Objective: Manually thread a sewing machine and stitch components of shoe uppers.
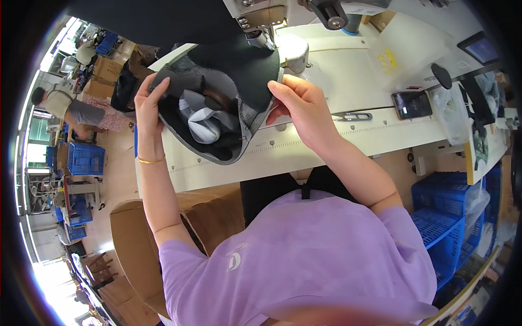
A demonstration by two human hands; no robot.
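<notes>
1. the left hand [147, 103] is closed on the left edge of a black and grey shoe upper [217, 98], fingers curled over its rim and thumb behind; a gold bangle [150, 160] sits on that wrist.
2. the right hand [304, 106] pinches the right edge of the same shoe upper, fingertips folded over the dark fabric, thumb underneath.
3. the shoe upper is held open between both hands, tilted so its inside faces up; white and grey lining pieces show within. its top edge lies under the sewing machine head [258, 16], just beside the needle area.
4. the piece rests over the near-left part of the white sewing table [304, 146], which has a printed ruler strip along its front.
5. on the table to the right of the right hand lie small thread snips [353, 116], then a phone [411, 104] with a dark screen, well apart from the shoe upper.
6. a translucent plastic box [405, 54] stands at the back right of the table.
7. a cardboard box [136, 239] stands on the floor below the left forearm; blue crates [443, 217] are stacked at the right.
8. another person [70, 108] works far off at the left.
</notes>
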